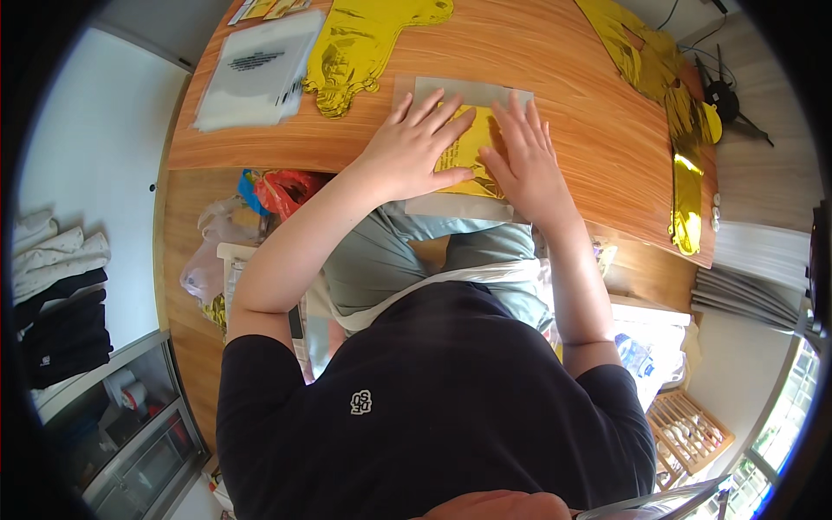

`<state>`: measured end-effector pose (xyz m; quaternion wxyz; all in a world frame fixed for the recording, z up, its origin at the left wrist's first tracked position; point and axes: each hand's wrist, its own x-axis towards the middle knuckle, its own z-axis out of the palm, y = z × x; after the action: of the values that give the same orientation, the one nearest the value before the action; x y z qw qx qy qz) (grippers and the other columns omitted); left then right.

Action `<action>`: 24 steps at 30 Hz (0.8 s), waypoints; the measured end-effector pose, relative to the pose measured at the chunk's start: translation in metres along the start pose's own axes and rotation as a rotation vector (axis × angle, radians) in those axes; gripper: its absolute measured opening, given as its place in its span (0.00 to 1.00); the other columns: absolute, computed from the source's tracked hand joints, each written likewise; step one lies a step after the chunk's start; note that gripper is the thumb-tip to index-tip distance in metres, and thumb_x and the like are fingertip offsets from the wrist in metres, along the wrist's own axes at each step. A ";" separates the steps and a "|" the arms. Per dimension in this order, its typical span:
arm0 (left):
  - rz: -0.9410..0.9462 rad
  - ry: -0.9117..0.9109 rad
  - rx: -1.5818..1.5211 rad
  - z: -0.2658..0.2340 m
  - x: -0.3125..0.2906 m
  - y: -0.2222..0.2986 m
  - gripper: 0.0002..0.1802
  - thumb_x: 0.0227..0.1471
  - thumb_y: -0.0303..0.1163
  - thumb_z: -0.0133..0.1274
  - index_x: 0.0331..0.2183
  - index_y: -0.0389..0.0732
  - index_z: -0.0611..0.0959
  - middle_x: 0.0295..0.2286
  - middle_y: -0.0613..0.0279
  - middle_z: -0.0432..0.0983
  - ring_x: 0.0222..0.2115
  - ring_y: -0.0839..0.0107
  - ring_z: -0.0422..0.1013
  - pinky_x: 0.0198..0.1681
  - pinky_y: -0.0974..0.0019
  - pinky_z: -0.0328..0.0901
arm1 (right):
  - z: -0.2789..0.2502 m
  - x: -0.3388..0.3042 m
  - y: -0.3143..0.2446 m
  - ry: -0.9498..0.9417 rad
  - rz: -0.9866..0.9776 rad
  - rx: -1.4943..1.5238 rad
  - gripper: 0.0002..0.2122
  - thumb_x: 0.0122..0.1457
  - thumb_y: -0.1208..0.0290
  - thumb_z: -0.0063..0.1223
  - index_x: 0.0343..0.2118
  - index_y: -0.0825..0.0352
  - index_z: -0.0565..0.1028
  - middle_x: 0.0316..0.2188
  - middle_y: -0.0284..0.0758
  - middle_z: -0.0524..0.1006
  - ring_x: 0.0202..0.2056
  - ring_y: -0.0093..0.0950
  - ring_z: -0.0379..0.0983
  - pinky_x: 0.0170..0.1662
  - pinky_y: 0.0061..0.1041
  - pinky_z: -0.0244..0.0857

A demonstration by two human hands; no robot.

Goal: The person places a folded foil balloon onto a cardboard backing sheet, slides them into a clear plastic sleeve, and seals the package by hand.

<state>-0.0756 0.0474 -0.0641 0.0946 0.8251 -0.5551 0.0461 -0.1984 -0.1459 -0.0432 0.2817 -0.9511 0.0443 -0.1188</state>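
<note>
A folded gold foil sheet, which looks like a flat foil balloon, lies at the table's front edge. Around it shows a larger translucent plastic bag, whose near end reaches past the edge over my lap. Whether the foil is inside the bag or on top of it, I cannot tell for sure. My left hand rests on the foil's left side, fingers spread and palm down. On its right side lies my right hand, fingers stretched out. Neither hand grips anything.
The wooden table holds a stack of clear plastic bags at the far left. A flat gold foil balloon lies beside them. More gold foil trails along the right edge. Below the table's left are red and white plastic bags.
</note>
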 end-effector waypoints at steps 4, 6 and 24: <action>0.030 0.024 -0.002 -0.001 0.001 -0.002 0.51 0.55 0.71 0.46 0.67 0.45 0.62 0.67 0.50 0.53 0.69 0.51 0.47 0.69 0.37 0.44 | 0.003 -0.007 0.009 -0.055 -0.064 -0.290 0.34 0.67 0.50 0.46 0.68 0.70 0.56 0.69 0.52 0.54 0.71 0.47 0.48 0.71 0.48 0.42; 0.020 -0.006 -0.080 -0.006 0.000 -0.002 0.57 0.49 0.70 0.55 0.68 0.43 0.59 0.68 0.52 0.52 0.69 0.51 0.47 0.69 0.37 0.44 | 0.006 -0.009 0.010 0.000 -0.076 -0.323 0.35 0.67 0.50 0.46 0.68 0.71 0.57 0.69 0.52 0.56 0.70 0.47 0.50 0.71 0.48 0.43; 0.036 0.015 -0.042 -0.009 0.006 0.011 0.45 0.57 0.55 0.53 0.67 0.41 0.60 0.67 0.53 0.53 0.69 0.50 0.48 0.69 0.36 0.43 | 0.016 -0.004 -0.002 -0.009 -0.025 -0.270 0.31 0.70 0.54 0.38 0.67 0.74 0.57 0.69 0.53 0.55 0.71 0.46 0.49 0.71 0.46 0.41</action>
<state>-0.0830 0.0400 -0.0533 0.1152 0.8124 -0.5701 0.0424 -0.1981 -0.1353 -0.0561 0.1498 -0.9814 0.0469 -0.1107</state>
